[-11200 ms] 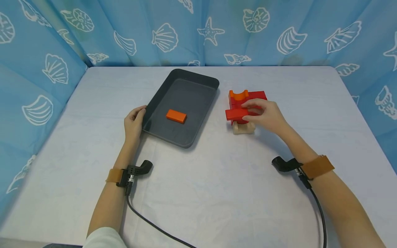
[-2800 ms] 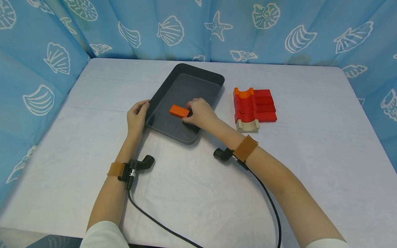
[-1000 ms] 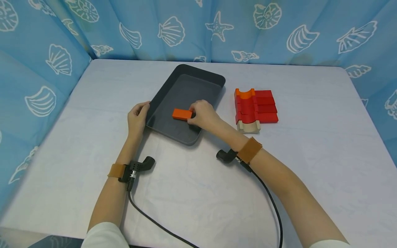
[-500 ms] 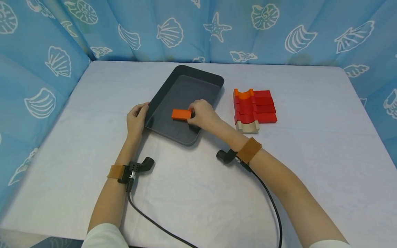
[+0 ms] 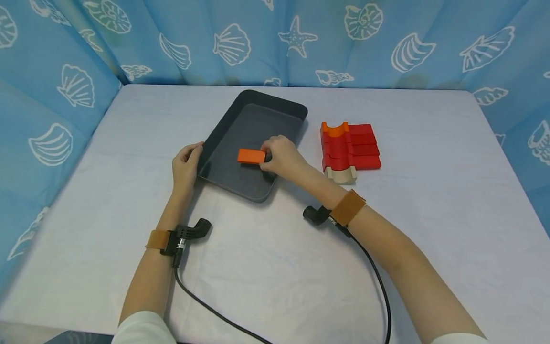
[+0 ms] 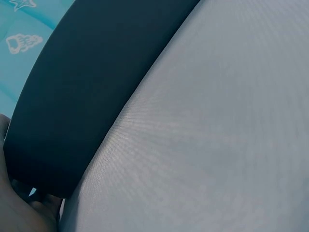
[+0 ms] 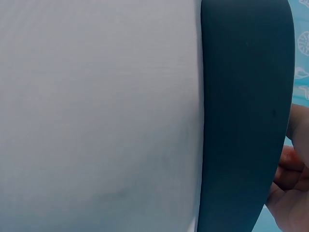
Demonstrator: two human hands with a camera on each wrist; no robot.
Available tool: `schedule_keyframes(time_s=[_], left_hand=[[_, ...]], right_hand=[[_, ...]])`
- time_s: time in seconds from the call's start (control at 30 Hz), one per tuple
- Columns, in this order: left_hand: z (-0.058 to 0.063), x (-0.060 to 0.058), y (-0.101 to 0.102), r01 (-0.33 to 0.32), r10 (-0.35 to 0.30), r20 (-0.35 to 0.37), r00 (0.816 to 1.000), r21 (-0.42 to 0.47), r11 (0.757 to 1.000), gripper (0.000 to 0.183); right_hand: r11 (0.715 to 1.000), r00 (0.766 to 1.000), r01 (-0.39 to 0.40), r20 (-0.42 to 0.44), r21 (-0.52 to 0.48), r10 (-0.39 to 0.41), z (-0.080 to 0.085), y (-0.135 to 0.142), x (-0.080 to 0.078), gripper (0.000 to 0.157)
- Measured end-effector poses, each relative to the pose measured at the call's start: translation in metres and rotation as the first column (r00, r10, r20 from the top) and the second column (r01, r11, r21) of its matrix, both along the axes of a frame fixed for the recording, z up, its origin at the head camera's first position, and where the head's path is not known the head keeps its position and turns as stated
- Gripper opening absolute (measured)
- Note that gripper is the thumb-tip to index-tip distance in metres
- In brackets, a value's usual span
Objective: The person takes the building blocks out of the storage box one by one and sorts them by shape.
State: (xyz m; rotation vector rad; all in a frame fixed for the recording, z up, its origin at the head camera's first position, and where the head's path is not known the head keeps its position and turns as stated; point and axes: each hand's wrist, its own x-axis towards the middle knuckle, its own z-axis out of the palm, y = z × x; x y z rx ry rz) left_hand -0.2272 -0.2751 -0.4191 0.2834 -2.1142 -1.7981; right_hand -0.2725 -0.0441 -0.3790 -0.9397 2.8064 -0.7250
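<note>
My left hand (image 5: 185, 167) grips the near left corner of a dark grey tray (image 5: 275, 104), thumb and fingers at its rim. In the left wrist view that hand (image 6: 21, 210) shows at the lower left beside the tray's outer wall (image 6: 82, 96). My right hand (image 5: 283, 155) reaches over the tray and pinches an orange block (image 5: 250, 156) by its right end. A shadow lies under the block. In the right wrist view the tray wall (image 7: 246, 116) hides the block, and only part of the right hand (image 7: 292, 183) appears.
Right of the tray stand red pieces (image 5: 362, 145) laid like roof tiles. Beside them is a row of curved red blocks (image 5: 337, 150) with an orange notched block (image 5: 335, 129) at the back and a pale wooden one (image 5: 341, 175) in front. Cables run from both wrists.
Earlier my right hand held a red block over the red pieces; it has since moved left into the tray and taken hold of the orange block, which has turned slightly. My left hand stays.
</note>
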Motion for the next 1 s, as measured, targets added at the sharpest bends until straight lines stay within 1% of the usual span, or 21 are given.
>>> schedule_keyframes(time_s=[0.17, 0.2, 0.4, 0.53, 0.63, 0.77, 1.0], left_hand=[[0.000, 0.000, 0.000, -0.002, 0.002, 0.009, 1.000, -0.004, 1.000, 0.031], [-0.004, -0.001, -0.002, -0.002, 0.002, 0.007, 1.000, -0.005, 1.000, 0.032], [-0.004, -0.001, -0.002, 0.002, -0.002, 0.000, 1.000, -0.010, 1.000, 0.032], [-0.002, 0.000, -0.001, 0.004, -0.004, 0.006, 1.000, -0.008, 1.000, 0.032], [-0.002, -0.001, -0.001, 0.002, -0.002, 0.015, 1.000, -0.004, 1.000, 0.033], [-0.001, -0.001, -0.001, 0.002, -0.002, 0.029, 1.000, 0.002, 1.000, 0.033], [-0.001, 0.000, -0.001, -0.001, 0.001, 0.019, 1.000, -0.006, 1.000, 0.032]], right_hand=[[1.000, 1.000, 0.005, 0.005, -0.018, -0.005, 0.002, 0.003, 0.000, 0.031], [1.000, 1.000, 0.006, 0.003, -0.026, -0.006, 0.002, 0.003, -0.001, 0.031], [0.998, 1.000, 0.015, -0.013, -0.062, -0.016, 0.001, 0.007, -0.001, 0.031], [0.996, 1.000, 0.029, -0.006, -0.087, -0.030, 0.001, 0.011, 0.000, 0.030], [0.991, 0.999, 0.038, 0.002, -0.125, -0.038, 0.000, 0.014, 0.000, 0.029], [0.983, 0.999, 0.031, -0.013, -0.183, -0.034, -0.003, 0.018, 0.000, 0.027], [0.975, 0.998, 0.051, -0.010, -0.216, -0.055, -0.004, 0.024, 0.000, 0.027]])
